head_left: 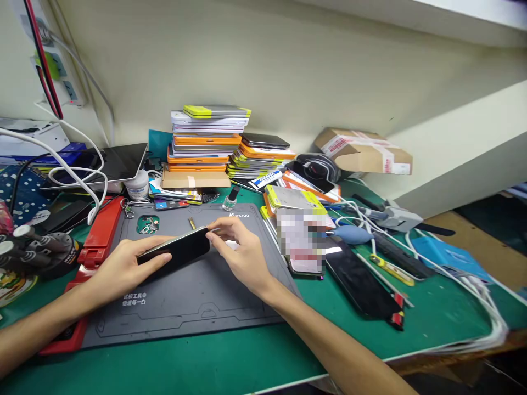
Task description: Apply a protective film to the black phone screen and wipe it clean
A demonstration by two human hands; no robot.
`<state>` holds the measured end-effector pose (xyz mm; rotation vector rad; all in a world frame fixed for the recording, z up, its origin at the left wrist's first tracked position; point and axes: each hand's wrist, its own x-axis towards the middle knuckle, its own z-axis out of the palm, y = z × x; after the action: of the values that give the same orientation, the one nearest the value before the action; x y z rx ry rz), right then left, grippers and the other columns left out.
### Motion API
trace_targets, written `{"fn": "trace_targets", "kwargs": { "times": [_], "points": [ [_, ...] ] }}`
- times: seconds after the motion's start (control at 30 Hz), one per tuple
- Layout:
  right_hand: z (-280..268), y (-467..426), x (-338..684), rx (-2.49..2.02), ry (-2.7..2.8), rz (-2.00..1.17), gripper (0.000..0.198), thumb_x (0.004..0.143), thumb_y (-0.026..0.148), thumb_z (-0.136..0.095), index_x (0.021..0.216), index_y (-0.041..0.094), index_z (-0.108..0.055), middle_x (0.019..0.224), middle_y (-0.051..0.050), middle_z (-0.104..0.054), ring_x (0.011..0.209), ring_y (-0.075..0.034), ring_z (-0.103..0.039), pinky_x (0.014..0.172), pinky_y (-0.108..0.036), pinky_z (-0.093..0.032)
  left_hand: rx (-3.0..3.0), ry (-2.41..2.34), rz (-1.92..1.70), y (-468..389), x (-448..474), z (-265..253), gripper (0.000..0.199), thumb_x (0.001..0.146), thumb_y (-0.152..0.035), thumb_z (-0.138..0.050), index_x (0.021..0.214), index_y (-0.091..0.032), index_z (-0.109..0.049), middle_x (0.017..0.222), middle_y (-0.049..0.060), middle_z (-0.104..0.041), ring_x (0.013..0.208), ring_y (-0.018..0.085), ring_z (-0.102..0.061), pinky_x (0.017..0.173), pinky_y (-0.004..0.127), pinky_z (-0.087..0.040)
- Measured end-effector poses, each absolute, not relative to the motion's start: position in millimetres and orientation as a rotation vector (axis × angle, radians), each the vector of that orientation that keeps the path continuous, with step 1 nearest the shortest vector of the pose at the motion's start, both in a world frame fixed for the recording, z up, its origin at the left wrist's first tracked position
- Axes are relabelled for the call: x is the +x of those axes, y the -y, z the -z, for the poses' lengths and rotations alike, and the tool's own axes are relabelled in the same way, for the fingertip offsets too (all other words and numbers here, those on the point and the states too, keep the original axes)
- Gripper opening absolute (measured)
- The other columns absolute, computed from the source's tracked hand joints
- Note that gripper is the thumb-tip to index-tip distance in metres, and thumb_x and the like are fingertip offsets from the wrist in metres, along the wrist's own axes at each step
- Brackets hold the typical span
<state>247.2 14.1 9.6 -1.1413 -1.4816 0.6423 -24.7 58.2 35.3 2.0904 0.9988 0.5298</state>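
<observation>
A phone (pixel 177 255) with a black screen is tilted above the grey work mat (pixel 181 307). My left hand (pixel 117 271) is closed round its left end, with the thumb on the screen side and the other fingers mostly hidden behind. At the phone's right end, my right hand (pixel 242 258) pinches the upper corner between thumb and fingertips. Whether a small piece is also in that pinch, I cannot tell. A small brass-coloured tool tip (pixel 191 223) shows just behind the phone. Farther back on the mat stands a small glass bottle with a dark cap (pixel 229 202).
A red hinged device (pixel 96 236) borders the mat's left side. Stacked flat boxes (pixel 206 142) stand by the wall. To the right lie a dark phone (pixel 358 280), a yellow cutter knife (pixel 393 270), a blue air blower (pixel 352 235) and white cables (pixel 461 280). Dark-handled tools (pixel 35 252) stand left.
</observation>
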Motion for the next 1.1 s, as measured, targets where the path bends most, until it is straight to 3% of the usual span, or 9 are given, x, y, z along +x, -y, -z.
{"fn": "trace_targets", "kwargs": {
  "times": [0.13, 0.57, 0.73, 0.8, 0.93, 1.1],
  "points": [
    [-6, -17, 246, -1.129, 1.513, -0.604, 0.005, 0.100, 0.030, -0.072, 0.100, 0.025, -0.072, 0.096, -0.001, -0.079, 0.087, -0.018, -0.077, 0.085, -0.034, -0.064, 2.084, -0.999, -0.488, -58, -25, -38, 0.054, 0.101, -0.066, -0.060, 0.141, -0.032, -0.073, 0.139, 0.000, -0.077, 0.125, 0.024, -0.075, 0.108, 0.032, -0.061],
    [-6, -16, 249, -1.197, 1.514, -0.655, 0.008, 0.099, 0.033, -0.072, 0.097, 0.025, -0.074, 0.094, -0.001, -0.079, 0.082, -0.018, -0.076, 0.081, -0.034, -0.063, 2.119, -1.019, -0.462, -58, -24, -36, 0.054, 0.102, -0.066, -0.058, 0.141, -0.031, -0.073, 0.138, 0.001, -0.078, 0.124, 0.025, -0.076, 0.107, 0.032, -0.060],
    [-10, -15, 249, -1.228, 1.517, -0.712, 0.012, 0.098, 0.037, -0.071, 0.096, 0.025, -0.073, 0.095, -0.003, -0.079, 0.084, -0.019, -0.076, 0.080, -0.034, -0.064, 2.133, -1.071, -0.496, -53, -24, -37, 0.058, 0.102, -0.063, -0.059, 0.152, -0.033, -0.061, 0.142, 0.004, -0.075, 0.127, 0.030, -0.074, 0.103, 0.038, -0.063],
    [-13, -14, 250, -1.246, 1.520, -0.750, 0.014, 0.098, 0.038, -0.071, 0.095, 0.024, -0.072, 0.095, -0.004, -0.079, 0.085, -0.020, -0.076, 0.077, -0.034, -0.063, 2.108, -1.078, -0.537, -52, -23, -37, 0.054, 0.102, -0.061, -0.062, 0.148, -0.033, -0.062, 0.139, 0.004, -0.076, 0.123, 0.029, -0.075, 0.098, 0.038, -0.065],
    [-22, -15, 255, -1.279, 1.527, -0.890, 0.015, 0.096, 0.039, -0.071, 0.094, 0.023, -0.072, 0.091, -0.005, -0.079, 0.081, -0.021, -0.076, 0.068, -0.033, -0.062, 2.057, -1.030, -0.610, -53, -22, -39, 0.035, 0.101, -0.051, -0.065, 0.128, -0.029, -0.071, 0.128, 0.004, -0.079, 0.122, 0.025, -0.074, 0.106, 0.038, -0.061],
    [-36, -20, 268, -1.255, 1.559, -1.177, 0.023, 0.091, 0.041, -0.072, 0.095, 0.019, -0.076, 0.089, -0.007, -0.081, 0.081, -0.022, -0.079, 0.063, -0.032, -0.063, 2.039, -1.055, -0.603, -56, -24, -38, 0.035, 0.099, -0.049, -0.067, 0.127, -0.028, -0.074, 0.130, 0.005, -0.079, 0.127, 0.027, -0.072, 0.109, 0.041, -0.059]
  ]
}}
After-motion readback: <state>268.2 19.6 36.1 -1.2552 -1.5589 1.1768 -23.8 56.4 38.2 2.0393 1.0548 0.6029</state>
